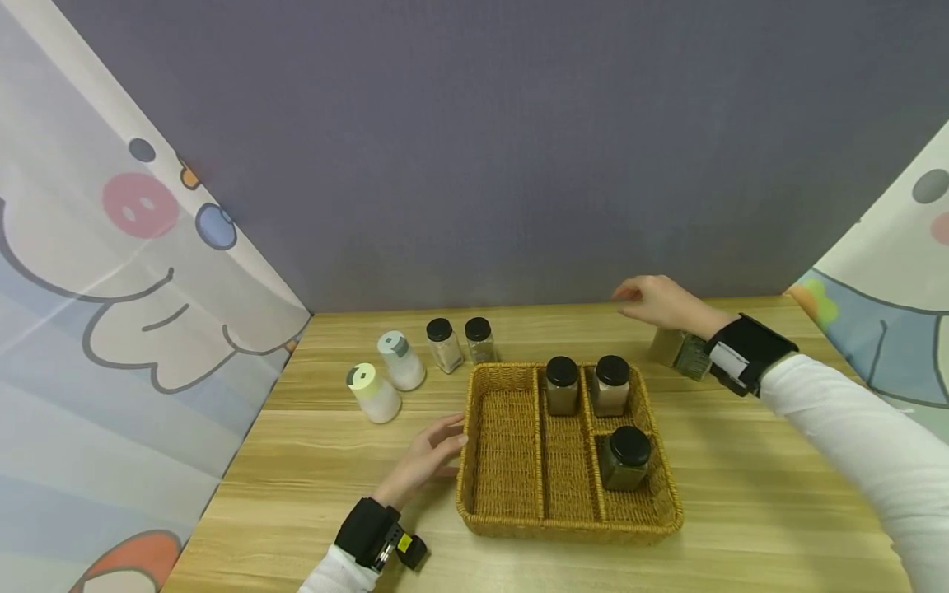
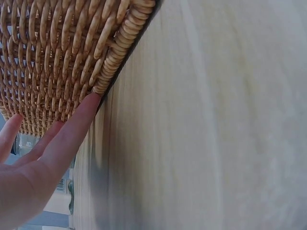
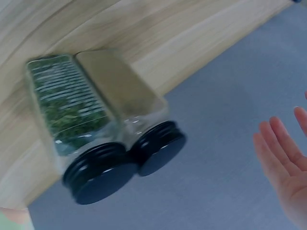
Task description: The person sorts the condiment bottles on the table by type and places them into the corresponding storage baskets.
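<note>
A woven basket [image 1: 507,453] with compartments stands on the table. At its left wall my left hand [image 1: 419,463] touches the wicker with extended fingers [image 2: 72,132]. One black-lidded jar [image 1: 562,397] is in the middle compartment, another jar [image 1: 611,399] in the back right one and a jar of dark contents [image 1: 623,473] in the front right one. My right hand [image 1: 656,301] hovers, holding nothing, above and beside a jar of green herbs [image 3: 72,100] and a jar of tan powder [image 3: 120,84]. Those two stand side by side, partly hidden by my right arm in the head view.
Left of the basket stand two white containers, one with a yellow-green top [image 1: 374,395] and one with a pale blue top [image 1: 402,362]. Two black-lidded jars, one pale [image 1: 446,350] and one darker [image 1: 482,344], stand behind its back left corner. A grey wall [image 1: 474,165] borders the table's back edge.
</note>
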Tool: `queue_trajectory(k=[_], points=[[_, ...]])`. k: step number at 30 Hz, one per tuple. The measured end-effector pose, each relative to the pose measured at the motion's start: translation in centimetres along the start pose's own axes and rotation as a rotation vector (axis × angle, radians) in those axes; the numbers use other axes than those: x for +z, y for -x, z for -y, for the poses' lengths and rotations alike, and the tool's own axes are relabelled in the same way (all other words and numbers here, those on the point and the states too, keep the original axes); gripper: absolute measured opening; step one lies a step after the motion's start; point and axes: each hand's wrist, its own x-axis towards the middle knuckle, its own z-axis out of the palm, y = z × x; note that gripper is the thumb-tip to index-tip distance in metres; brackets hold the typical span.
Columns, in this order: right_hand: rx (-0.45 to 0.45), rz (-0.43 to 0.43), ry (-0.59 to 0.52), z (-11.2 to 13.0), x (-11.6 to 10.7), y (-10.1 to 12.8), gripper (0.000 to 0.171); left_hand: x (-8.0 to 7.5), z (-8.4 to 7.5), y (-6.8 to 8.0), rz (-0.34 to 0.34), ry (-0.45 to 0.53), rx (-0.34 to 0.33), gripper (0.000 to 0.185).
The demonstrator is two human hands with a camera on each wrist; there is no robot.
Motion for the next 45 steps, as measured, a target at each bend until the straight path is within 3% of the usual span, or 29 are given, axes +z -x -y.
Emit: queue_trajectory(k=[10, 18, 27, 36, 45], points=[[0.07, 0.006, 0.031, -2.5, -0.4, 0.6, 0.03, 0.2, -0.1, 0.0, -0.002, 0.011, 0.005, 0.058], [0.128, 0.016, 0.019, -3.9, -0.4, 1.1, 0.032, 0.2, -0.1, -0.1, -0.012, -0.039, 0.025, 0.056], [0.144, 0.017, 0.055, -5.2, 0.1, 1.4, 0.032, 0.2, -0.1, 0.1, -0.021, -0.061, 0.017, 0.057], [0.139, 0.047, 0.094, -6.0, 0.1, 2.0, 0.034, 0.2, 0.0, 0.1, -0.002, -0.009, -0.002, 0.058], [0.169, 0.067, 0.052, -6.4, 0.5, 2.3, 0.038, 0.2, 0.0, 0.1, -0.008, -0.02, -0.001, 0.058]])
